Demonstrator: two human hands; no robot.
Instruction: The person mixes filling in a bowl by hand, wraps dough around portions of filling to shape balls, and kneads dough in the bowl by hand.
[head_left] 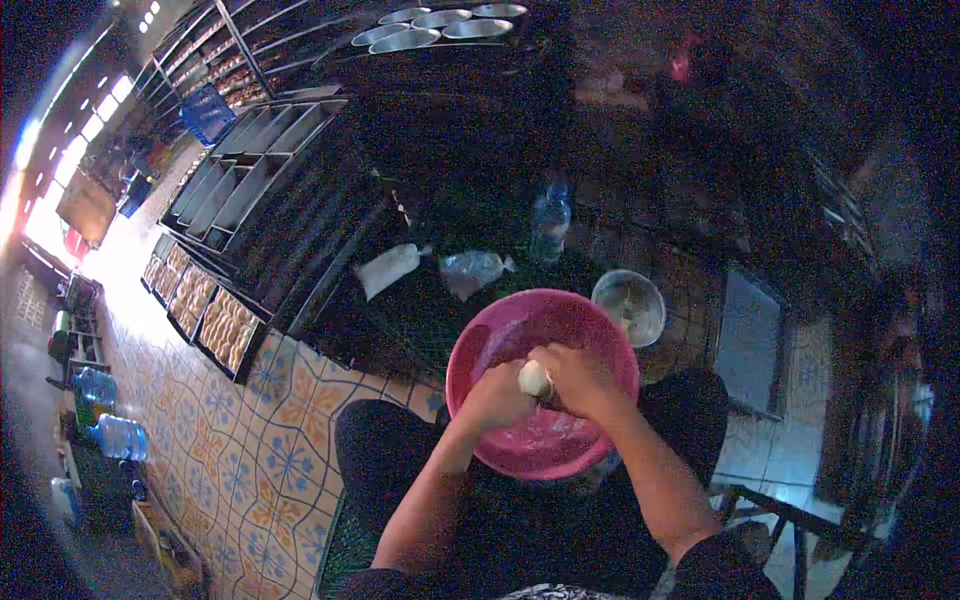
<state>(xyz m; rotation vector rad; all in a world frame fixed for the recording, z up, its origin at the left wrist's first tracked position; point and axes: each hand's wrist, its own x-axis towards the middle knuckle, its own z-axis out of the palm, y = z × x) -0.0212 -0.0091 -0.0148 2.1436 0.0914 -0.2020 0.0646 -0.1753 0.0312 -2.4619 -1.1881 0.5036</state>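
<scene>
A pale, rounded lump that looks like dough [534, 378] is held between my two hands, over a pink basin [510, 456]. My left hand [497, 397] presses on it from the left, its fingers curled. From the right my right hand [573, 379] closes round it, fingers bent over its top edge. Wet-looking smears show on the basin's inner wall. The basin sits between my knees. What lies under my hands is partly hidden.
Behind the basin are a metal bowl [629, 307], a plastic bottle [551, 222] and two plastic bags [388, 270]. Trays of shaped dough [228, 328] stand at left on the tiled floor, with water jugs [120, 438] farther left. A metal-legged stool [790, 515] is at lower right.
</scene>
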